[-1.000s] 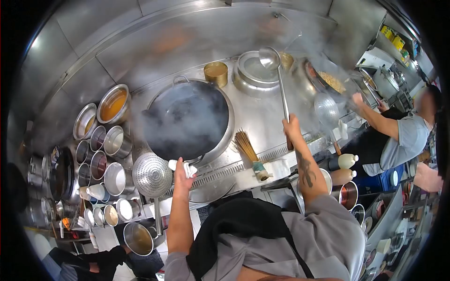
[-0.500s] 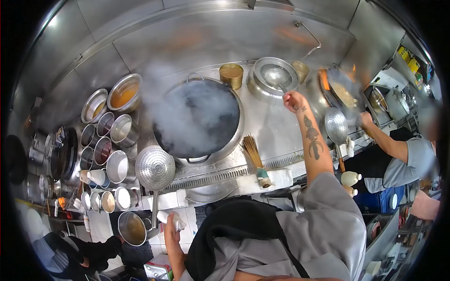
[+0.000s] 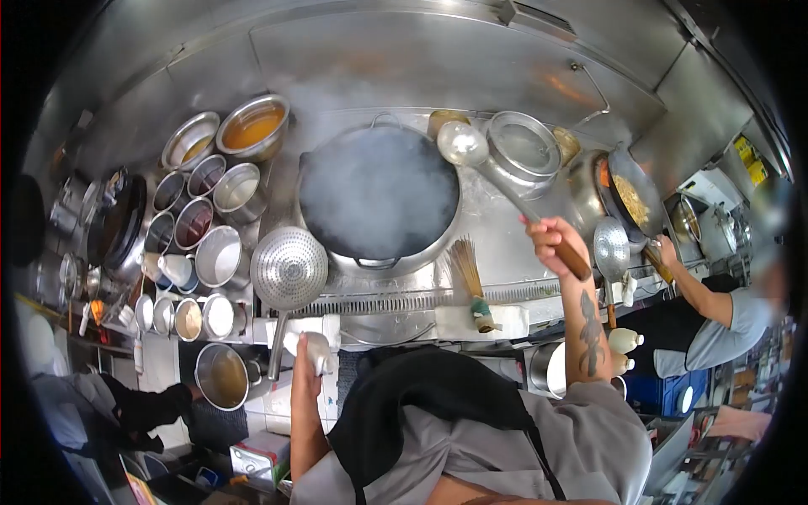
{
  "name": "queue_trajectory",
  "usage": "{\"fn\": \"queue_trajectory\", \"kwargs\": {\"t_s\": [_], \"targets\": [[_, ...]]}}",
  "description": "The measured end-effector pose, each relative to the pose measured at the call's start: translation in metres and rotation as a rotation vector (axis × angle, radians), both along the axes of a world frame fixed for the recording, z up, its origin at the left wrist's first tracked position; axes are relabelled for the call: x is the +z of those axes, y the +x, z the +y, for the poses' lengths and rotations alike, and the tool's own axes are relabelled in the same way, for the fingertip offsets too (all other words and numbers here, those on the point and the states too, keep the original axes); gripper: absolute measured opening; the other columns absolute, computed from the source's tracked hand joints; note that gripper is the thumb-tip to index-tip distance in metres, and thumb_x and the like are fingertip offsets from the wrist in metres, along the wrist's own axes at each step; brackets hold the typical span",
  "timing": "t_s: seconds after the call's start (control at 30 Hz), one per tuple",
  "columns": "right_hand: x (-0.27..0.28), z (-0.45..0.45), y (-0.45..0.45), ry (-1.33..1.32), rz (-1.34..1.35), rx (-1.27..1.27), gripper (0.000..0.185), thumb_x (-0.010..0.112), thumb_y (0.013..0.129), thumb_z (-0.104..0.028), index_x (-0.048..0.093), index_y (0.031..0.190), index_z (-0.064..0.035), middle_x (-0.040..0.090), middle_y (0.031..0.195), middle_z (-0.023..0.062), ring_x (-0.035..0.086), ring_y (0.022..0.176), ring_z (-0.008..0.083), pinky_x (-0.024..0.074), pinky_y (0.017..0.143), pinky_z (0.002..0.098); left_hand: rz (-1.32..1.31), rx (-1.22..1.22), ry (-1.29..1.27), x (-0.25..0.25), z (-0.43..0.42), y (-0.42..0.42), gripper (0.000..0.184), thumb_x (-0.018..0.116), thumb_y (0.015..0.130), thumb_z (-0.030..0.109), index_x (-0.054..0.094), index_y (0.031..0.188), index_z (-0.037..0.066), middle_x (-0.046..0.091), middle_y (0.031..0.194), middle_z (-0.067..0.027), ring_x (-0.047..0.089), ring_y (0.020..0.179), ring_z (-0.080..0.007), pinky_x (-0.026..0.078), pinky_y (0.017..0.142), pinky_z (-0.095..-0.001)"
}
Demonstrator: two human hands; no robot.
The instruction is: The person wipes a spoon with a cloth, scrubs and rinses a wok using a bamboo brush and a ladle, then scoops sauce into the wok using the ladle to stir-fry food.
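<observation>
My right hand (image 3: 555, 246) grips the wooden handle of a metal ladle (image 3: 462, 144). Its bowl hangs in the air beside the right rim of a large black wok (image 3: 404, 246), which steams so heavily that its inside is mostly hidden. Low on the left, my left hand (image 3: 305, 370) is closed around a bunched whitish cloth (image 3: 320, 351), in front of the stove's edge. Close to that hand lies a large perforated skimmer (image 3: 289, 268), resting over the counter's edge. A bamboo wok brush (image 3: 468, 273) lies on the stove's front edge.
A metal pot of liquid (image 3: 523, 145) and a tin (image 3: 446, 122) stand behind the stove. Seasoning containers (image 3: 220, 257) crowd the left, below two bowls of orange liquid (image 3: 252, 128). At right, a co-worker's hand (image 3: 665, 249) holds a wok of food (image 3: 633, 195). A second skimmer (image 3: 611, 240) lies nearby.
My right hand has drawn back from the pot, and the ladle has swung left towards the wok. My left hand with the cloth has risen towards the stove. The view has shifted.
</observation>
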State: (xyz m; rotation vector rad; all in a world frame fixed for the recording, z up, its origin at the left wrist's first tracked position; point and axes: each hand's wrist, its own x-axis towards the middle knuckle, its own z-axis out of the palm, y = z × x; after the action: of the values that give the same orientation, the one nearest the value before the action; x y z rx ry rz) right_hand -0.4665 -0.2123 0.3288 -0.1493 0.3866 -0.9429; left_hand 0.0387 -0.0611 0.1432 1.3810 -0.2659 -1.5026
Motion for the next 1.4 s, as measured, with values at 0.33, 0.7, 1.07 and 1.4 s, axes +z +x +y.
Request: {"fn": "queue_trajectory", "kwargs": {"t_s": [0.33, 0.7, 1.07, 1.4], "targets": [[-0.054, 0.005, 0.094, 0.159, 0.166, 0.308, 0.029, 0.042, 0.088, -0.012, 0.048, 0.112, 0.0047, 0.049, 0.077, 0.0004, 0.048, 0.054, 0.0075, 0.0378, 0.047, 0.0266, -0.026, -0.024, -0.054, -0.004, -0.002, -0.001, 0.07, 0.051, 0.088, 0.057, 0.042, 0.128, 0.0, 0.054, 0.118, -0.0136, 0.054, 0.104, -0.0227, 0.043, 0.09, -0.0339], [-0.042, -0.028, 0.127, -0.618, 1.641, -0.268, 0.058, 0.051, 0.081, -0.002, 0.036, 0.136, 0.0037, 0.062, 0.082, 0.0105, 0.051, 0.048, 0.0095, 0.0429, 0.043, 0.0256, -0.026, -0.011, -0.172, -0.014, 0.023, -0.004, 0.06, 0.048, 0.091, 0.053, 0.049, 0.12, 0.001, 0.057, 0.105, -0.011, 0.056, 0.099, -0.0195, 0.045, 0.086, -0.0325], [-0.168, 0.071, 0.0, -0.587, 2.271, -0.36, 0.056, 0.06, 0.079, -0.009, 0.041, 0.13, 0.0052, 0.062, 0.087, 0.0298, 0.063, 0.067, 0.0369, 0.0498, 0.06, 0.045, -0.068, -0.082, -0.055, -0.016, -0.004, -0.012, 0.064, 0.05, 0.089, 0.055, 0.047, 0.123, 0.001, 0.056, 0.111, -0.0107, 0.055, 0.099, -0.0196, 0.044, 0.087, -0.0328], [-0.241, 0.112, 0.0, -0.581, 2.521, -0.085, 0.036, 0.059, 0.082, -0.016, 0.054, 0.113, 0.0011, 0.057, 0.095, 0.0256, 0.059, 0.084, 0.0432, 0.0478, 0.074, 0.0502, -0.044, -0.2, 0.026, 0.003, -0.023, -0.032, 0.069, 0.051, 0.086, 0.06, 0.05, 0.122, 0.001, 0.058, 0.111, -0.0105, 0.056, 0.1, -0.0207, 0.044, 0.088, -0.0331]]}}
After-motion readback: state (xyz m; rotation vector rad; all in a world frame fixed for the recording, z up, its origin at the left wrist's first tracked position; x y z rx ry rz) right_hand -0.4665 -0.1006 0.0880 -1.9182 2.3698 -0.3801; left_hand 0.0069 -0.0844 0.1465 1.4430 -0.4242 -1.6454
